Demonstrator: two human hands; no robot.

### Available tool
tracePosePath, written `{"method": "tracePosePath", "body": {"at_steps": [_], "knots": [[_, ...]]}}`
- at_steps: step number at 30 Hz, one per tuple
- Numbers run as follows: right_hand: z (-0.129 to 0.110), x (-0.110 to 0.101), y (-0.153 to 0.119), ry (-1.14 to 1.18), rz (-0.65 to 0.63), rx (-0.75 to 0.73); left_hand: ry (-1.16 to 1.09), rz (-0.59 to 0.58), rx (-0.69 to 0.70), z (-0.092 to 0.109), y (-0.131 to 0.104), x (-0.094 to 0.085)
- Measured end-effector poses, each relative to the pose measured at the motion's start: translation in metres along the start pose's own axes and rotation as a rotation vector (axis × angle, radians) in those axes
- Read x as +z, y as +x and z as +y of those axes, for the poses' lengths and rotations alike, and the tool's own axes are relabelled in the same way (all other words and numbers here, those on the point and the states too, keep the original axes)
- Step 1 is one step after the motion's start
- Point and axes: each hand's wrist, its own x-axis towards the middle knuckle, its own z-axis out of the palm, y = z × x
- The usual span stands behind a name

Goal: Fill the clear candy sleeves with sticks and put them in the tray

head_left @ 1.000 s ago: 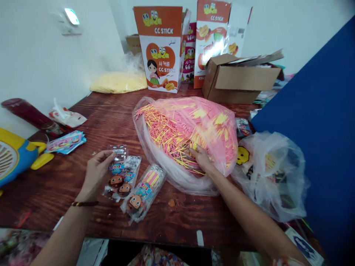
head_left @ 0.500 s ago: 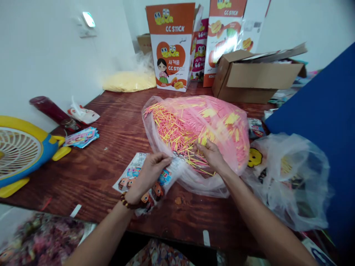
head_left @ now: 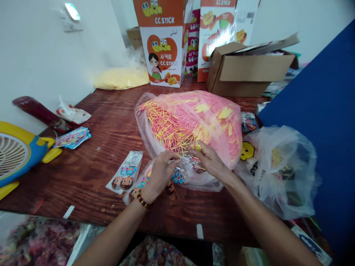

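My left hand [head_left: 158, 174], with a beaded bracelet at the wrist, pinches the top of a clear printed plastic packet [head_left: 177, 176]. Just right of it, my right hand [head_left: 208, 159] has its fingers closed on a small bunch of yellow and pink sticks [head_left: 196, 146] beside the packet's upper end. Whether the sticks have entered the packet I cannot tell. Behind both hands lies a large see-through bag [head_left: 144, 118] full of loose pink and yellow sticks [head_left: 169, 127]. Another flat printed packet [head_left: 126, 171] rests on the table left of my left hand.
The brown wooden table [head_left: 91, 173] carries a yellow-and-blue fan [head_left: 33, 155], a stack of blue packets [head_left: 73, 137] and a tissue pack [head_left: 74, 113] at left. Cartons [head_left: 166, 55] and an open brown box [head_left: 252, 70] stand behind. A crumpled clear bag [head_left: 294, 166] lies at right.
My left hand has drawn one packet away, leaving another flat on the table at its left. Both hands are closer together, the packet's top now beside the sticks. The view has shifted slightly.
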Motion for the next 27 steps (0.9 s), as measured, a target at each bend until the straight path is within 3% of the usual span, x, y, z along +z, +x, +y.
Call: {"method": "tracePosePath", "body": {"at_steps": [7, 16, 21, 27], "knots": [[-0.013, 0.0, 0.004, -0.185, -0.136, -0.161, -0.226, -0.166, -0.147, 0.003, 0.005, -0.005], [-0.032, -0.003, -0.002, -0.059, -0.218, -0.035, -0.26, -0.252, -0.188, 0.006, -0.008, -0.011], [-0.032, -0.001, -0.001, -0.032, -0.235, -0.047, -0.353, -0.225, -0.229, 0.01, -0.009, -0.013], [-0.024, -0.003, -0.003, 0.031, -0.224, -0.008, -0.295, -0.274, -0.202, 0.012, -0.011, -0.012]]}}
